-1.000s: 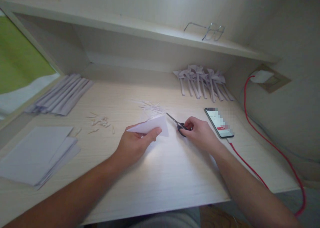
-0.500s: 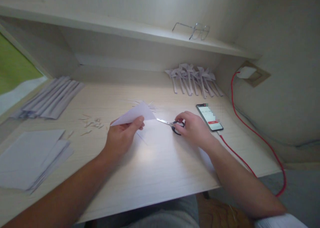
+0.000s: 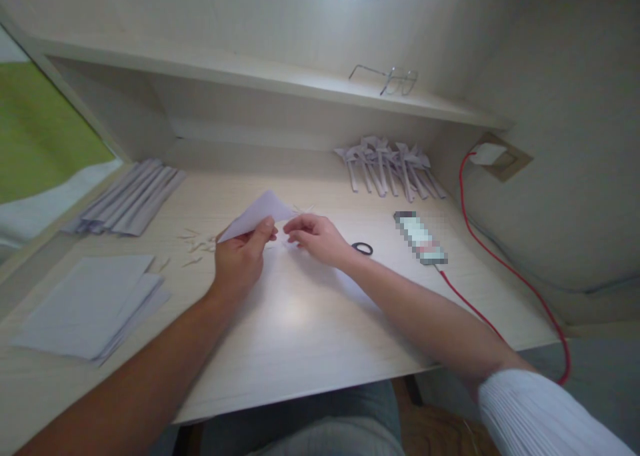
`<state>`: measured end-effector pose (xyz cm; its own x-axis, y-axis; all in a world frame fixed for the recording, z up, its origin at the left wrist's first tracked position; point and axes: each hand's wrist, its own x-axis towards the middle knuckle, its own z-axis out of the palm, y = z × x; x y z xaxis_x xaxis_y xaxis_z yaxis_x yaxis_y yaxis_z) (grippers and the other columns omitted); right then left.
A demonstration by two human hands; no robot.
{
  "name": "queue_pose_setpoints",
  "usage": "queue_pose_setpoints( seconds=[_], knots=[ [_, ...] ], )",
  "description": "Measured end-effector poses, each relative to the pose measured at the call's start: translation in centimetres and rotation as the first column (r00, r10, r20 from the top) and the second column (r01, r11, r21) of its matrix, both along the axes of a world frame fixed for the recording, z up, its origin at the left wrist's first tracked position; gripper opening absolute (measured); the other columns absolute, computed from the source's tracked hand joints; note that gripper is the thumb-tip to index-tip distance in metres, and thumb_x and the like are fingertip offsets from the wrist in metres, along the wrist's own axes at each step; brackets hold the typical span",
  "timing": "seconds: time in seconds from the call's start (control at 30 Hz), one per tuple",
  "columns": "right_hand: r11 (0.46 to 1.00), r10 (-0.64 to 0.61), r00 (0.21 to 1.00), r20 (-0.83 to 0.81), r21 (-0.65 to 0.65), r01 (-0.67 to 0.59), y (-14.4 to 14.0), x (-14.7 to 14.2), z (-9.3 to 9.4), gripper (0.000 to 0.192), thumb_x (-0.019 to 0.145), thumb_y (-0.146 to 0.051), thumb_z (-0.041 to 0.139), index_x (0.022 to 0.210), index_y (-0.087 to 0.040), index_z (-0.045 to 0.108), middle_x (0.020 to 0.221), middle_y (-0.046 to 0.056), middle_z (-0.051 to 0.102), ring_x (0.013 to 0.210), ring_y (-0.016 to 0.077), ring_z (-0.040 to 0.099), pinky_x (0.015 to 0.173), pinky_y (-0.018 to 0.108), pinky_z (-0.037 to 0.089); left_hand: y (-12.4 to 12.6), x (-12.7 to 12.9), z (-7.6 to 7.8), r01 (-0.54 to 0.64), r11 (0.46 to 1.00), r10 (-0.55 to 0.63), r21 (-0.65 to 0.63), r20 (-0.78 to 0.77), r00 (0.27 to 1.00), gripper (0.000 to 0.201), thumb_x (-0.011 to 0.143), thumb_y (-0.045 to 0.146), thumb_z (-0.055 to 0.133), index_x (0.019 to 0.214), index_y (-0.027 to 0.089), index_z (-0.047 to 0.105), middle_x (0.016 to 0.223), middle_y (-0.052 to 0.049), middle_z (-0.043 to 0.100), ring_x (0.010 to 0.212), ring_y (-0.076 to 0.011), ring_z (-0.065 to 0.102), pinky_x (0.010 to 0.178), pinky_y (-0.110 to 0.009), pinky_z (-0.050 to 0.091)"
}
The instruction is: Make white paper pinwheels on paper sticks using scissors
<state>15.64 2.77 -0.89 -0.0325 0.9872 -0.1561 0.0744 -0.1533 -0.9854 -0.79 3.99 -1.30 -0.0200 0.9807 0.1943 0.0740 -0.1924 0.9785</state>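
On the pale wood-grain desk (image 3: 310, 329), the left hand (image 3: 240, 259) pinches one folded white paper triangle (image 3: 257, 215) raised just above the surface, the right hand (image 3: 315, 237) half-curled and empty beside it, one pair of black-handled scissors (image 3: 362, 248) lying behind the wrist, one phone (image 3: 419, 237) farther right.

Home study nook: wooden desk (image 3: 310, 336), shelf (image 3: 250, 73), charging phone (image 3: 420, 237)

Scissors (image 3: 362, 248) lie on the desk (image 3: 310, 323), left of the phone (image 3: 420, 237).
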Motion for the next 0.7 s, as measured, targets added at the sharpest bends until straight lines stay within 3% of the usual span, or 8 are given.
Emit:
queue_pose_setpoints(
  seconds=[0.13,0.23,0.3,0.47,0.7],
  knots=[
    [0.989,-0.117,0.991,-0.071,0.078,0.123,-2.2,1.4,1.1,0.016,0.092,-0.027,0.056,0.108,-0.023,0.057,0.084,-0.001,0.072,0.062,0.012,0.068,0.051,0.022,0.055,-1.0,0.4,0.0,0.084,0.996,-0.081,0.037,-0.067,0.994,0.018,0.084,0.036,0.07,0.077,0.019,0.072,0.076,-0.002,0.075,0.075,-0.0191,0.07,0.073,-0.029,0.054],
    [0.98,-0.134,0.978,-0.161,0.122,0.155,-4.2,2.3,1.5,0.039,0.083,-0.037,0.072,0.116,-0.025,0.054,0.076,-0.003,0.073,0.054,0.014,0.067,0.045,0.023,0.053,-1.9,0.7,0.1,0.186,0.98,-0.178,0.064,-0.113,0.978,0.016,0.086,0.032,0.069,0.079,0.019,0.073,0.078,-0.001,0.075,0.076,-0.0182,0.069,0.074,-0.029,0.054],
    [0.978,-0.109,0.981,-0.163,0.161,0.135,-5.0,2.6,1.4,0.043,0.077,-0.038,0.079,0.113,-0.024,0.058,0.071,-0.004,0.072,0.051,0.0134,0.065,0.043,0.022,0.051,-2.5,1.0,-0.1,0.241,0.968,-0.232,0.065,-0.125,0.965,0.015,0.087,0.031,0.069,0.08,0.019,0.073,0.078,-0.001,0.075,0.076,-0.0182,0.069,0.074,-0.029,0.053],
    [0.965,-0.081,0.986,-0.145,0.238,0.114,-5.6,3.1,0.6,0.031,0.076,-0.036,0.082,0.096,-0.021,0.065,0.065,-0.005,0.067,0.047,0.0117,0.06,0.044,0.023,0.049,-3.1,1.5,-0.6,0.31,0.95,-0.302,0.042,-0.134,0.944,0.013,0.087,0.032,0.07,0.09,0.02,0.075,0.084,-0.001,0.074,0.077,-0.0181,0.066,0.072,-0.03,0.051],
    [0.978,-0.026,0.999,-0.026,0.208,0.031,-6.4,3.9,1.1,0.026,0.077,-0.034,0.082,0.088,-0.019,0.065,0.058,-0.006,0.06,0.047,0.01,0.055,0.044,0.021,0.042,-3.4,1.8,-1.3,0.39,0.918,-0.381,0.072,-0.115,0.918,0.019,0.086,0.028,0.071,0.103,0.021,0.074,0.099,-0.004,0.075,0.089,-0.0199,0.067,0.079,-0.032,0.052]
  ],
)
